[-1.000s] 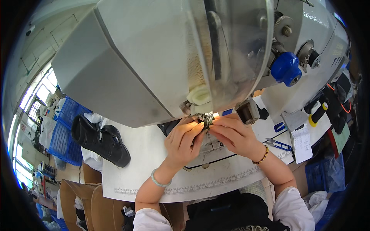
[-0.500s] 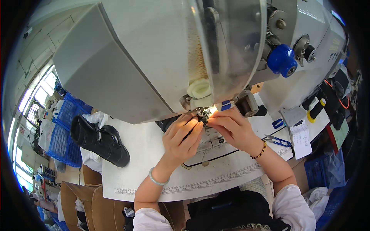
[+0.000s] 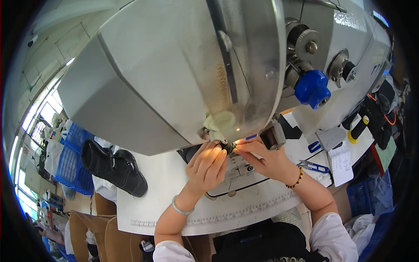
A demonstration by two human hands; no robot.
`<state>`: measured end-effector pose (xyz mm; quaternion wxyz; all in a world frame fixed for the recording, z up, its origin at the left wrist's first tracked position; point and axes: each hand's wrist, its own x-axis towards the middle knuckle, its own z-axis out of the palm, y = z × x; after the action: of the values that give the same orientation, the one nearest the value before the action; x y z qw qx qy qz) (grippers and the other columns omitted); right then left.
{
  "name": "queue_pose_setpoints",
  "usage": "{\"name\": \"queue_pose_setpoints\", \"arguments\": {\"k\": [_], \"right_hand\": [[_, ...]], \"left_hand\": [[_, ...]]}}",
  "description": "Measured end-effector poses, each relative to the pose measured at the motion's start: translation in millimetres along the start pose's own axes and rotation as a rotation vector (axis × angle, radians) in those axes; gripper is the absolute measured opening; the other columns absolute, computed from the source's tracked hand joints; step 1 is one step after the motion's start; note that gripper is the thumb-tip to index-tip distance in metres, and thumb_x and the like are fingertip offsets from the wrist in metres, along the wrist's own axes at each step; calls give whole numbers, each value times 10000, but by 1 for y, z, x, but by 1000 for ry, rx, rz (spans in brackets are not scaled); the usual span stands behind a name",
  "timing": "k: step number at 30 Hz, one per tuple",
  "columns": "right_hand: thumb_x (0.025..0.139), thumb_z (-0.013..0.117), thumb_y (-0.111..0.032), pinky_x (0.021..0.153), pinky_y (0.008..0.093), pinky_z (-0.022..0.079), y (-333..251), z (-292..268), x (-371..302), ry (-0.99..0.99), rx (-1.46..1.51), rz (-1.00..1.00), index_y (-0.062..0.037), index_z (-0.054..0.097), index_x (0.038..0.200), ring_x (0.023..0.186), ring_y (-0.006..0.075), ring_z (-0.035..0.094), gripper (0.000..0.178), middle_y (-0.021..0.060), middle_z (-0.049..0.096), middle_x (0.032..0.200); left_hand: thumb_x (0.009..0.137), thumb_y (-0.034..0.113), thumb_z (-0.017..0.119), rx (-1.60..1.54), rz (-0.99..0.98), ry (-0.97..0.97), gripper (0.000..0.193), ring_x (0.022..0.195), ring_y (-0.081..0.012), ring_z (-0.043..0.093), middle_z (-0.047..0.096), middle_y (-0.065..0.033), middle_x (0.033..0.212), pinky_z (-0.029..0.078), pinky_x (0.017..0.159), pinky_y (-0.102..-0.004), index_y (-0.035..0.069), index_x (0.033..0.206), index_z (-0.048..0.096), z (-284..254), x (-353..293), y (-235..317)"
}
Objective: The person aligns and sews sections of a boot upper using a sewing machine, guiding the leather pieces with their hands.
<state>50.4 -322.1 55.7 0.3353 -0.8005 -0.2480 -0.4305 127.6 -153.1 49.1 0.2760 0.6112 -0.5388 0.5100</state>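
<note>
A large grey-white sewing machine fills the upper middle, with a clear guard over its front. Under its head, both my hands meet in the lit needle area. My left hand pinches a small black piece between thumb and fingers. From the other side, my right hand grips the same piece with thumb and forefinger. The fingers and machine head cover much of it, so its exact kind cannot be made out. A black ankle boot lies on the white table left of my left hand.
Blue-handled thread snips, a written notepad and a black thread spool with yellow ends lie at the right. A measuring scale runs along the table's front edge. Blue crates and an open cardboard box stand left.
The view has shifted, so the machine head sits lower and further left in the picture. Both hands stay at the needle area on the small black piece.
</note>
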Motion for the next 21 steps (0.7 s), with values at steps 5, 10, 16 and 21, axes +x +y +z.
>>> {"name": "queue_pose_setpoints", "arguments": {"k": [5,10,16,21], "right_hand": [[642,676,17,721,340,470,4,-8,3,-17,4,-15,-44,574,942,875,293,534,322,91,549,926],[621,672,20,721,337,472,-4,-14,12,-44,-52,-24,-29,562,920,874,287,535,321,92,541,910],[607,671,20,696,327,468,-2,-19,19,-104,-155,-108,-11,530,841,830,273,528,274,93,517,850],[635,659,16,655,320,468,-1,-22,21,-146,-132,-87,-14,522,806,781,252,529,221,80,500,802]], "left_hand": [[736,21,649,55,33,-24,189,817,-261,628,567,-104,902,567,741,-348,-6,912,582,1,-4,-1],[744,20,649,96,48,-12,177,789,-253,620,560,-102,878,570,746,-347,-12,905,581,2,-4,-2],[742,0,645,131,76,-8,166,790,-251,617,559,-104,868,572,753,-344,-22,891,576,3,-4,-3],[742,-11,642,138,84,11,176,797,-253,620,566,-107,878,568,754,-347,-32,904,574,6,-4,-2]]}}
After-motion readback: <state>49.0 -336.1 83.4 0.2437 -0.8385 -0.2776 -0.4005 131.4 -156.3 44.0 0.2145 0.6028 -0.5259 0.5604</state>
